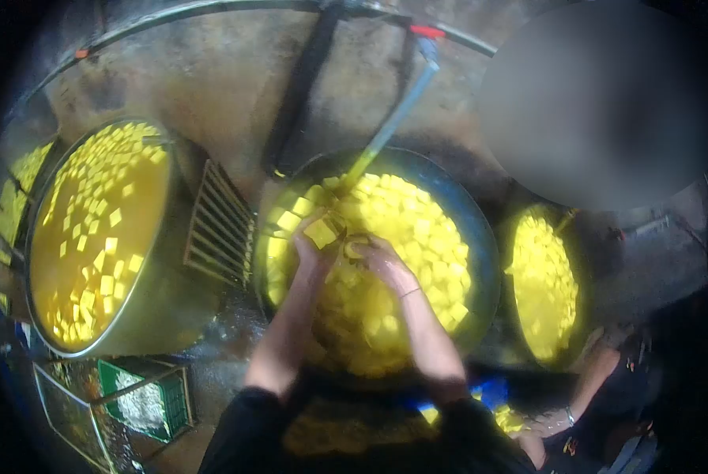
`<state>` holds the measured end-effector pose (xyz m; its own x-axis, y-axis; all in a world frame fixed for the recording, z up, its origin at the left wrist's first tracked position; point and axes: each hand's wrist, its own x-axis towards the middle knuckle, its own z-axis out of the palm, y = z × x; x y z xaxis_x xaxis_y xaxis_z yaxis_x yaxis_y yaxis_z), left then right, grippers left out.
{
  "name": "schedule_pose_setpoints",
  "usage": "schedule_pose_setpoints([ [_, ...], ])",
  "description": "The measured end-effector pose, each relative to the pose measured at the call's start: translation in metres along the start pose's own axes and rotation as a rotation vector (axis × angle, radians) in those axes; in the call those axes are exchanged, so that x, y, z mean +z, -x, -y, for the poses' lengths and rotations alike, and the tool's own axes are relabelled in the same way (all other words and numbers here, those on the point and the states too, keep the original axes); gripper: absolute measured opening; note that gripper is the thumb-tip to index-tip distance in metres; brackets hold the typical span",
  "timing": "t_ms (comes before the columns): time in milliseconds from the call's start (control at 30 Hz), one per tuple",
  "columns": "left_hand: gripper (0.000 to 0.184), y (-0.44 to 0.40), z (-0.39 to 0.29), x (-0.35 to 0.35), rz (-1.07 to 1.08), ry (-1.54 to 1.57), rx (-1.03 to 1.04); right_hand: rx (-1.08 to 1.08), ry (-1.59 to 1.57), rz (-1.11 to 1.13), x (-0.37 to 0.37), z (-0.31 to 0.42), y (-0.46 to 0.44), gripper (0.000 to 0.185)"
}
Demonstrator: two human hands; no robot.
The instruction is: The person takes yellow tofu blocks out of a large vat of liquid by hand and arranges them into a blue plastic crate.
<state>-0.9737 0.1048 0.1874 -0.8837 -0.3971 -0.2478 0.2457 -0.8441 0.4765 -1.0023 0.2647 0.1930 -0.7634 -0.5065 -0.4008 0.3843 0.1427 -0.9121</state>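
From my station I am looking down on a wide dark pan (480, 229), which is holding cloudy liquid and a crowd of yellow blocks (437, 245). A tall metal pot (180, 296) is standing beyond its left edge, a smaller tub (581, 312) beyond its right edge, and a blue rod (401, 107) is leaning in over the far edge. The left hand (310, 249) is cradling one held block (320, 232) above the pan, left of its middle and nearer the far edge than the near one. This piece is lying against the left palm, just left of the right hand (378, 259); its visible face is showing no clear long axis. The right fingers are curling around something yellow, but I cannot tell whether they are gripping it. I am finding no readable brands, labels or writing.
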Motion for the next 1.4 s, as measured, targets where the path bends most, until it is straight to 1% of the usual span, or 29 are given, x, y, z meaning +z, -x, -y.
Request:
schedule_pose_setpoints([
  [33, 0.031, 0.004, 0.005, 0.01, -0.077, 0.282, -0.206, -0.086, 0.061, 0.039, -0.002, 0.01, 0.015, 0.032],
  [67, 0.031, -0.017, 0.032, -0.014, 0.115, 0.289, -0.222, -0.145, 0.199, 0.004, 0.002, 0.031, 0.039, 0.031],
  [100, 0.031, -0.023, 0.05, -0.02, 0.137, 0.178, -0.266, -0.135, 0.178, -0.036, 0.002, 0.038, 0.054, 0.031],
  [167, 0.029, 0.005, 0.065, 0.005, 0.1, 0.043, -0.352, -0.468, 0.071, -0.083, -0.003, 0.044, 0.081, 0.026],
  [200, 0.029, 0.021, 0.072, 0.019, 0.113, 0.027, -0.398, -0.401, 0.276, -0.151, -0.01, 0.051, 0.097, 0.035],
  [233, 0.029, 0.036, 0.079, 0.033, 0.13, 0.001, -0.477, -0.395, 0.262, -0.2, -0.018, 0.05, 0.107, 0.035],
  [300, 0.029, 0.057, 0.109, 0.051, 0.17, -0.05, -0.603, -0.651, 0.925, -0.607, -0.031, 0.05, 0.126, 0.048],
  [333, 0.028, 0.066, 0.127, 0.057, 0.253, 0.023, -0.635, -0.465, 0.899, -0.646, -0.042, 0.052, 0.141, 0.066],
  [367, 0.028, 0.074, 0.147, 0.06, 0.333, 0.101, -0.67, -0.441, 0.883, -0.699, -0.054, 0.047, 0.154, 0.066],
  [400, 0.035, 0.082, 0.17, 0.057, 0.493, 0.087, -0.615, -0.452, 0.777, -0.633, -0.067, 0.039, 0.17, 0.071],
  [433, 0.035, 0.099, 0.183, 0.065, 0.502, 0.067, -0.679, -0.46, 0.662, -0.573, -0.08, 0.027, 0.187, 0.076],
  [467, 0.047, 0.124, 0.187, 0.085, 0.533, 0.048, -0.723, -0.36, 0.668, -0.502, -0.095, 0.018, 0.205, 0.081],
  [567, 0.078, 0.215, 0.199, 0.141, 0.5, -0.218, -0.743, -0.41, 0.299, -0.553, -0.121, 0.003, 0.289, 0.051],
  [600, 0.08, 0.239, 0.206, 0.158, 0.471, -0.31, -0.838, -0.465, 0.1, -0.595, -0.13, -0.01, 0.315, 0.036],
  [633, 0.079, 0.264, 0.219, 0.167, 0.497, -0.356, -0.906, -0.408, 0.039, -0.698, -0.132, -0.015, 0.348, 0.034],
  [667, 0.083, 0.292, 0.229, 0.171, 0.577, -0.436, -1.03, -0.395, -0.028, -0.813, -0.128, -0.03, 0.384, 0.035],
  [767, 0.086, 0.35, 0.239, 0.186, 0.696, -0.707, -1.088, -0.339, -0.561, -1.085, -0.116, -0.114, 0.452, 0.043],
  [800, 0.085, 0.346, 0.261, 0.17, 0.727, -0.739, -1.046, -0.149, -0.689, -1.263, -0.107, -0.134, 0.459, 0.049],
  [833, 0.084, 0.337, 0.283, 0.15, 0.756, -0.773, -1.001, -0.001, -0.774, -1.359, -0.119, -0.214, 0.464, 0.057],
  [900, 0.081, 0.319, 0.305, 0.123, 0.801, -0.811, -0.913, -0.025, -0.99, -1.181, -0.123, -0.27, 0.458, 0.064],
  [933, 0.079, 0.312, 0.309, 0.117, 0.818, -0.815, -0.871, 0.003, -0.977, -1.168, -0.132, -0.307, 0.452, 0.067],
  [967, 0.076, 0.305, 0.306, 0.119, 0.822, -0.79, -0.836, 0.028, -0.961, -1.153, -0.143, -0.341, 0.443, 0.07],
  [1000, 0.076, 0.301, 0.302, 0.125, 0.819, -0.805, -0.829, 0.099, -0.824, -1.298, -0.153, -0.362, 0.434, 0.074],
  [1033, 0.071, 0.299, 0.296, 0.134, 0.803, -0.833, -0.797, 0.356, -0.646, -1.439, -0.168, -0.371, 0.425, 0.073],
  [1100, 0.067, 0.29, 0.288, 0.137, 0.779, -0.873, -0.753, 0.613, -0.165, -1.448, -0.2, -0.42, 0.401, 0.071],
  [1167, 0.056, 0.276, 0.273, 0.132, 0.888, -0.727, -0.619, 0.95, 0.443, -1.461, -0.188, -0.455, 0.353, 0.065],
  [1233, 0.052, 0.255, 0.252, 0.135, 0.845, -0.738, -0.59, 0.999, 0.645, -1.401, -0.167, -0.49, 0.321, 0.062],
  [1300, 0.049, 0.238, 0.226, 0.147, 0.778, -0.758, -0.544, 0.972, 0.658, -1.32, -0.149, -0.512, 0.314, 0.059],
  [1400, 0.044, 0.2, 0.177, 0.164, 0.649, -1.024, -0.375, 0.915, 0.637, -1.224, -0.141, -0.53, 0.325, 0.055],
])
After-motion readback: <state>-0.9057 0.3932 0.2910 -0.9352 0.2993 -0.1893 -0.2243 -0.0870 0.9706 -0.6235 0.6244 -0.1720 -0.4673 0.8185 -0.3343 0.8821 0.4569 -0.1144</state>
